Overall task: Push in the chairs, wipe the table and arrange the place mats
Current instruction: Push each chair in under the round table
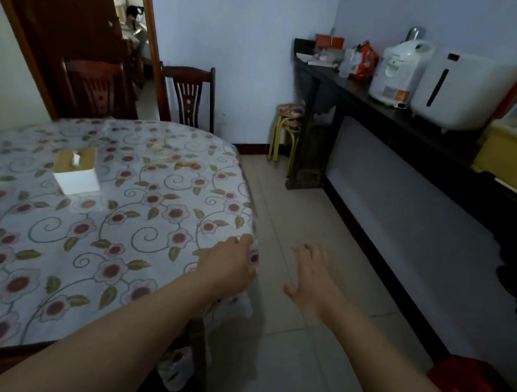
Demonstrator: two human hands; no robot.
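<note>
Nearest, the left hand (228, 266) rests with relaxed fingers on the edge of the flower-patterned tablecloth (80, 238) covering the desk, where a tissue box (78, 170) sits, two wooden chairs (188, 94) stand beyond, and the right hand (313, 280) hovers released over the floor, no writing legible.

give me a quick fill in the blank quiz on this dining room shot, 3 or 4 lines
1. The left hand rests at the edge of the ____-patterned tablecloth.
2. The right hand is over the floor and holds ____.
3. The white tissue box stands on the ____.
4. At the far side of the table stand ____ wooden chairs.

Missing words: flower; nothing; table; two
</note>
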